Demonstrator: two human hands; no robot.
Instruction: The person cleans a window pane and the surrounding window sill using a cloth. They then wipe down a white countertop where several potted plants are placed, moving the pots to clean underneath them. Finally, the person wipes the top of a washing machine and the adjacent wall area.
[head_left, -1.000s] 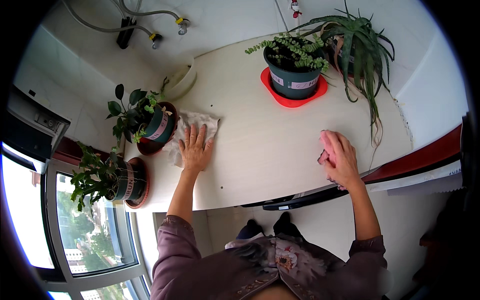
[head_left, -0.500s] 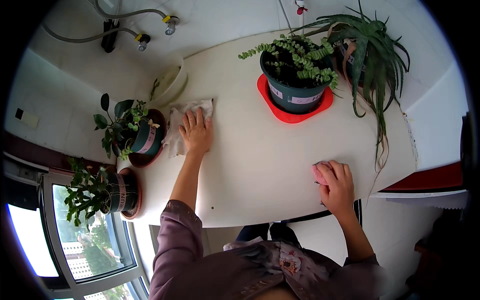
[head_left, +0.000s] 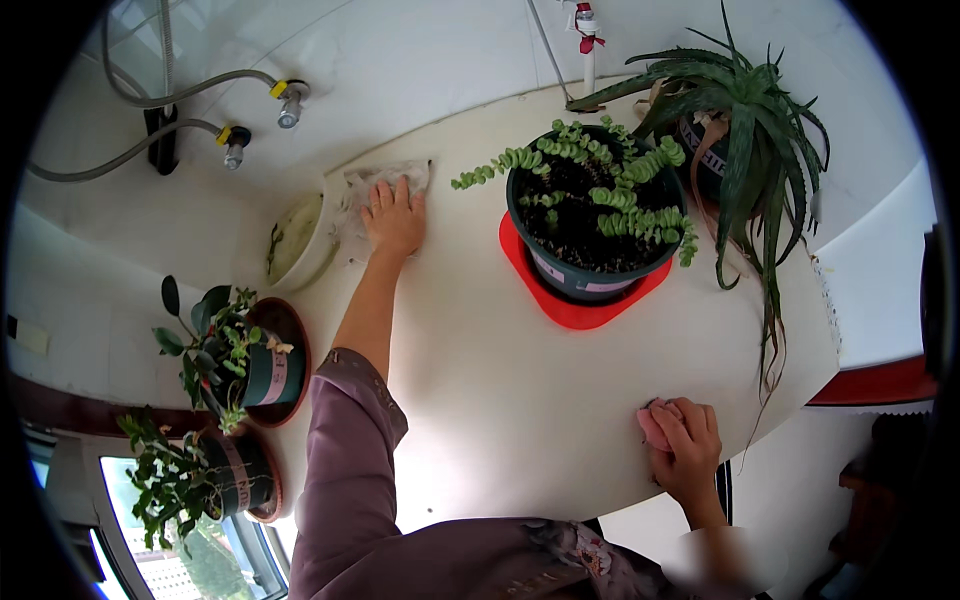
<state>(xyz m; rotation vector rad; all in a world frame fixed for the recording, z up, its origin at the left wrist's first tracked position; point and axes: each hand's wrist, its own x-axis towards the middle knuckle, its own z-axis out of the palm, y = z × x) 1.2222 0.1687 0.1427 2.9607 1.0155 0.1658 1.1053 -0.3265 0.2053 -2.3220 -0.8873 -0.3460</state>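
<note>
White walls close round the back of a pale tabletop [head_left: 480, 400], with a window [head_left: 215, 565] low at the far left. Nearest that glass stands a leafy plant [head_left: 160, 490] in a dark green pot, and just above it a broader-leaved plant [head_left: 205, 340], potted on a brown saucer [head_left: 297, 330]. Braided hoses [head_left: 190, 90] hang on the wall, above a white bowl [head_left: 318, 255] (something greenish sits inside it). Just right of that bowl, my left hand [head_left: 395, 222] lies palm down on a rumpled pale cloth [head_left: 353, 200], fingers stretched out and a little spread. Next comes a trailing succulent [head_left: 620, 200] in a dark green pot, set on a red tray [head_left: 560, 305]. Nearer the table's front edge, my right hand [head_left: 688, 445] has its fingers curled together round a bunched pink cloth [head_left: 655, 425], pressing it to the top. Farthest right, an aloe-like plant [head_left: 745, 110] droops long leaves over the table.
</note>
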